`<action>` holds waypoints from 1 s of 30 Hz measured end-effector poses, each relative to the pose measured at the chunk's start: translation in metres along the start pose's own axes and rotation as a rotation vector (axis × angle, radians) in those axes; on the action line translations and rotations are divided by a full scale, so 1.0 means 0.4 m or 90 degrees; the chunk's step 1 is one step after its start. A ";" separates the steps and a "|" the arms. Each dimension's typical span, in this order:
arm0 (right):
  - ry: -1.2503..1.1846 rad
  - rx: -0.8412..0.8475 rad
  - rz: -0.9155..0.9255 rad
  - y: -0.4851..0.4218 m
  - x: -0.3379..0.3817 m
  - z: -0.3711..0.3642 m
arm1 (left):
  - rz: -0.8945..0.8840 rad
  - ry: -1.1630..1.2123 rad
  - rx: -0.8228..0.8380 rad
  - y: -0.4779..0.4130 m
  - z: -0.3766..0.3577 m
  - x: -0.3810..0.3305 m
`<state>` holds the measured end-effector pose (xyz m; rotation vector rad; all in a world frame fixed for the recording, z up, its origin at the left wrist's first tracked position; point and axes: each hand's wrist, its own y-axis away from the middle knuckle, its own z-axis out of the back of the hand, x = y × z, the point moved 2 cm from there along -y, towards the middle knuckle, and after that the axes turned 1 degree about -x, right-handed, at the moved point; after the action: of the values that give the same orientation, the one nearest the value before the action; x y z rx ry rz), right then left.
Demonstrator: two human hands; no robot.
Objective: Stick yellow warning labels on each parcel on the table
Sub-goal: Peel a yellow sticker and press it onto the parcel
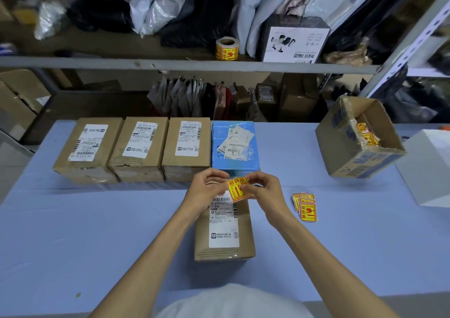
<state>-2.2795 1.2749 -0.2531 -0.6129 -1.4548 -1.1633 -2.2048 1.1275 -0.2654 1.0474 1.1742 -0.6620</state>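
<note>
A yellow and red warning label (237, 188) is held above the far end of a brown parcel (225, 235) that lies in front of me on the blue table. My left hand (207, 187) pinches the label's left edge, and my right hand (261, 188) pinches its right edge. Along the back stand three brown parcels (90, 147) (140, 147) (187, 147) and one blue parcel (233, 144), each with a white shipping label. A small pile of loose warning labels (306, 207) lies to the right of my right hand.
An open cardboard box (360, 142) with more yellow labels inside stands tilted at the right rear. Beside it sits a white box (428, 166). A roll of warning labels (227, 48) stands on the shelf behind the table (73, 232).
</note>
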 end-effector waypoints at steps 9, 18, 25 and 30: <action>-0.021 -0.003 0.027 -0.008 -0.004 -0.001 | 0.065 -0.043 0.085 0.003 -0.002 0.013; 0.009 0.001 0.033 -0.018 0.000 0.003 | 0.060 -0.069 0.112 0.012 0.005 -0.002; 0.009 0.000 0.020 -0.020 -0.003 0.001 | 0.056 -0.054 0.101 0.030 0.012 -0.005; 0.003 0.018 0.019 -0.016 -0.002 -0.008 | 0.055 -0.032 0.087 0.052 0.015 0.001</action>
<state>-2.2835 1.2695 -0.2562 -0.6105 -1.4514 -1.1181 -2.1843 1.1302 -0.2590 1.1838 1.0458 -0.7034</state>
